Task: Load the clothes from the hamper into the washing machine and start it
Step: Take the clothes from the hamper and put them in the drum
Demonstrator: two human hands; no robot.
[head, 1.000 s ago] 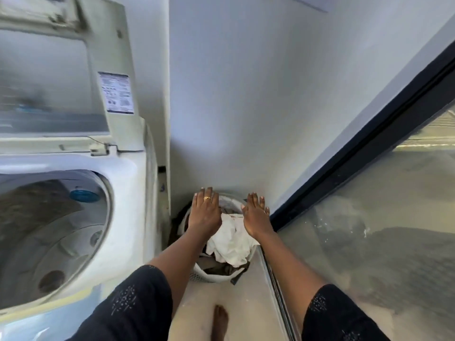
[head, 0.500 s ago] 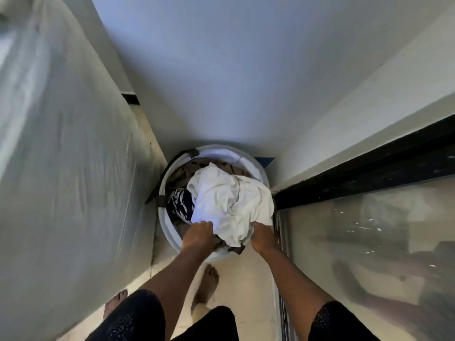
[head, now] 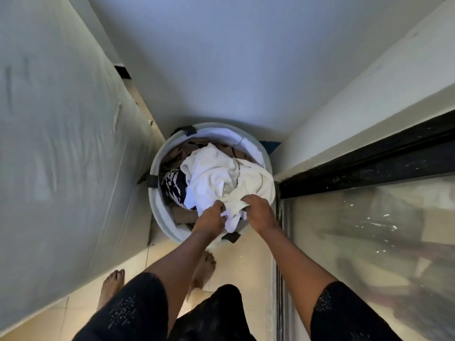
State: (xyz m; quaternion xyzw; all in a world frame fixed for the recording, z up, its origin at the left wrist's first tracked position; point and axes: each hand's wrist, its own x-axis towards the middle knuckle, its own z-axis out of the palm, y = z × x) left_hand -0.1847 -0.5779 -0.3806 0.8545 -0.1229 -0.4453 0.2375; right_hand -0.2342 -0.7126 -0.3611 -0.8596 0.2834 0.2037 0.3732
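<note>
In a narrow laundry corner, the washer (head: 61, 143) fills the left side, its pale, flat flank covered in creased, glossy film. A smooth matte wall (head: 221, 57) closes the far end. Along the right runs a glass door (head: 369, 254), its pane smeared and reflective, set under a black frame (head: 369, 158). The floor (head: 248, 267) is shiny cream tile.

The round white hamper (head: 157, 212) stands on the floor in the corner, between the washer and the glass door and close to the wall. Dark strap tabs (head: 187, 130) sit on its rim. It is heaped to the top. A white cloth (head: 214, 175), soft and crumpled, lies uppermost and spills over the rim on the door side. Beside it, toward the washer, a navy garment (head: 173, 187) shows a white leaf-like print. Brown fabric (head: 183, 153) lies beneath both.

A person's bare forearms reach down from black sleeves (head: 128, 308) flecked with dotted stitching. The left hand (head: 211, 219) and right hand (head: 258, 212) sit close together at the near edge of the white cloth. The fingers of both are curled into it, each hand gripping a bunched fold. Two bare feet (head: 110, 284) stand on the tile just short of the hamper.
</note>
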